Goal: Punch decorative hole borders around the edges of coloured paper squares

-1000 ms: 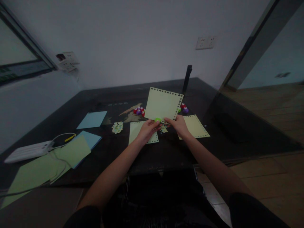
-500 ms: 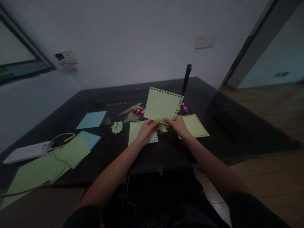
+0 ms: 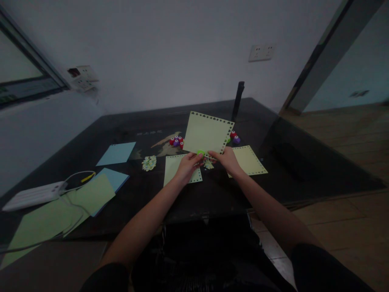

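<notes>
A pale yellow-green sheet of paper [image 3: 208, 134] is held up at a tilt over the table, with small shapes punched along its top and right edges and part of its bottom edge. My left hand [image 3: 187, 165] is closed around a small green craft punch [image 3: 201, 153] at the sheet's lower edge. Just to the right, my right hand [image 3: 227, 159] pinches the same edge, thumb in front. Under my hands lies a small heap of punched-out paper bits [image 3: 208, 164]. Another punched sheet [image 3: 173, 168] is partly covered by my left hand, and one more [image 3: 251, 160] lies right of my right hand.
Red and purple craft punches [image 3: 176, 142] sit behind the sheet, more [image 3: 236, 140] at its right. Left are a pile of paper cut-outs [image 3: 149, 163], blue paper [image 3: 117, 154], green sheets [image 3: 39, 221] and a white power strip [image 3: 33, 196] with cables. A black upright post [image 3: 238, 101] stands behind.
Almost nothing differs. The whole view has shifted very slightly, while both hands keep the same hold on the sheet and the green punch.
</notes>
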Tool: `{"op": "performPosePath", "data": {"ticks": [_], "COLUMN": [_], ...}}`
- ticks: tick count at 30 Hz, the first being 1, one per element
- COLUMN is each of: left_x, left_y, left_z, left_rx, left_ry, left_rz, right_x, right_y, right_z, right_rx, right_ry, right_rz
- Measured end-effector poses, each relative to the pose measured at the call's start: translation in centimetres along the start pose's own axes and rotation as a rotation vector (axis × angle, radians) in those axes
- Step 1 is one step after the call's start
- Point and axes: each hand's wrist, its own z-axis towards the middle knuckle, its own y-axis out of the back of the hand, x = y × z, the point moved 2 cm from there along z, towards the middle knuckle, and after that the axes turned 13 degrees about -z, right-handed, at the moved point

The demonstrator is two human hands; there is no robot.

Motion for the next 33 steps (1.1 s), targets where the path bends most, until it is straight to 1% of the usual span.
{"op": "performPosePath", "data": {"ticks": [16, 23, 33], "left_x": [0.21, 0.11, -0.12], "left_y": [0.21, 0.24, 0.07], "left_z": [0.26, 0.24, 0.18], "left_rx": [-0.014, -0.005, -0.004], "left_ry": [-0.046, -0.056, -0.118], "left_rz": [0.029, 0.049, 0.084], "right_x": [-0.16, 0.16, 0.44], "right_y": [0.01, 0.07, 0.14], "right_z": [0.00, -0.15, -0.25], "right_rx": [0.011, 0.020, 0.011], "right_ry": [0.006, 0.012, -0.002], "right_rz": [-0.017, -0.021, -0.021]}}
